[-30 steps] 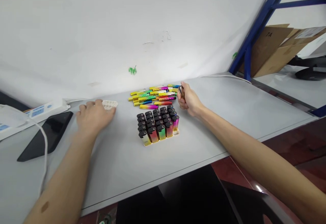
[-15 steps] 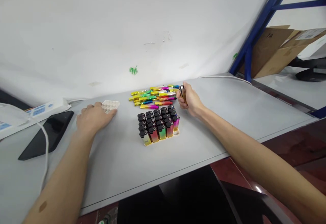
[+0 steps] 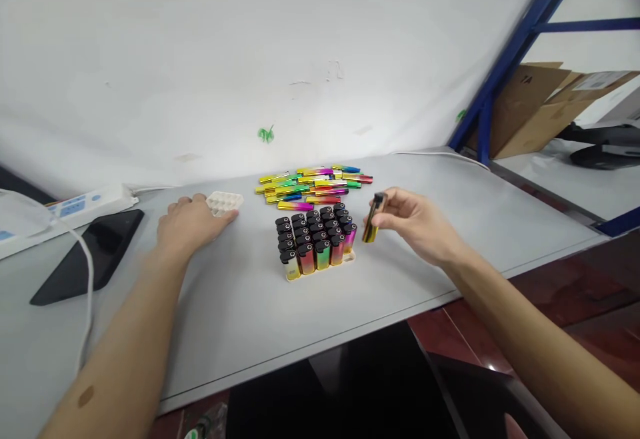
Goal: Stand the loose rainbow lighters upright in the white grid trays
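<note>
Between the thumb and fingers of my right hand (image 3: 413,222) is a gold lighter (image 3: 371,226) with a dark top. It tilts in the air just right of the white holder (image 3: 349,258). That holder carries rows of upright lighters (image 3: 323,254) with black tops and shiny coloured bodies; its front right slot shows no lighter. Behind it lies a loose pile of shiny multicoloured lighters (image 3: 295,190). On the left, my left hand (image 3: 187,222) rests on the table with its thumb spread, touching a small white tray (image 3: 225,200) with rows of hollows. Its fingertips are partly hidden.
A black phone (image 3: 93,252), a white power strip (image 3: 95,206) and a white cable (image 3: 89,279) lie at the left. The wall (image 3: 320,59) bounds the table (image 3: 250,332) behind. At right stand a blue frame (image 3: 484,129) and cardboard boxes (image 3: 530,109).
My right hand has come from the pile's right end toward me and slightly right, carrying the lighter beside the holder. My left hand stays by the white tray. The view has shifted slightly.
</note>
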A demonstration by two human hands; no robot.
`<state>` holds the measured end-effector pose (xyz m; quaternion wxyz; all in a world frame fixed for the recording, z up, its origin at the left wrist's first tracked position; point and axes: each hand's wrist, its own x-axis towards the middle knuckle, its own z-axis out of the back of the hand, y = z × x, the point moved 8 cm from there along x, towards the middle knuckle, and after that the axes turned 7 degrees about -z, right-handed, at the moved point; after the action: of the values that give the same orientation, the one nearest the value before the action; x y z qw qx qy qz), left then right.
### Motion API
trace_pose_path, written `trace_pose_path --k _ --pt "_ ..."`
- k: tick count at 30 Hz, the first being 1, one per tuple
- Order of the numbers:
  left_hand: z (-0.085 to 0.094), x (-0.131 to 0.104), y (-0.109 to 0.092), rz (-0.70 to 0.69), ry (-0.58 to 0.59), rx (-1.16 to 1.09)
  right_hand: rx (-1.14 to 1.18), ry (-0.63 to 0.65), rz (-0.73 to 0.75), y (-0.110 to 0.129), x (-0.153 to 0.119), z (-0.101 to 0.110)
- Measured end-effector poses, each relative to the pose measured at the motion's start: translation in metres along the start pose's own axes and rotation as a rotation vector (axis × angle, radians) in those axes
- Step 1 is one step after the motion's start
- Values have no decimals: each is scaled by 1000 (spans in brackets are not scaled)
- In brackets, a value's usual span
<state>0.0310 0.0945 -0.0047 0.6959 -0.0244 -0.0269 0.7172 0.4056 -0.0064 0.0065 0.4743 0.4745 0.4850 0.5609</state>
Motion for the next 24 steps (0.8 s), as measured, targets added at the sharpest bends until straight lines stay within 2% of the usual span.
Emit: trace_pose_path --k 5,8,11,19,22,24 --pt "0 1 1 5 -13 -20 -149 -45 11 -14 -18 -17" --pt "0 0 -1 -5 -4 -17 -291 -76 72 -15 -23 -24" --pt "0 -1 -1 -2 2 -12 -330 -119 115 -12 -27 -25" --pt "-1 0 -1 -20 -22 -7 -437 -65 33 -13 -26 -35" --pt "9 -3 -4 -2 -86 -39 -449 -48 17 -12 -27 -33" --pt "24 -8 -11 -12 -185 -96 -461 -86 56 -7 -26 -27"
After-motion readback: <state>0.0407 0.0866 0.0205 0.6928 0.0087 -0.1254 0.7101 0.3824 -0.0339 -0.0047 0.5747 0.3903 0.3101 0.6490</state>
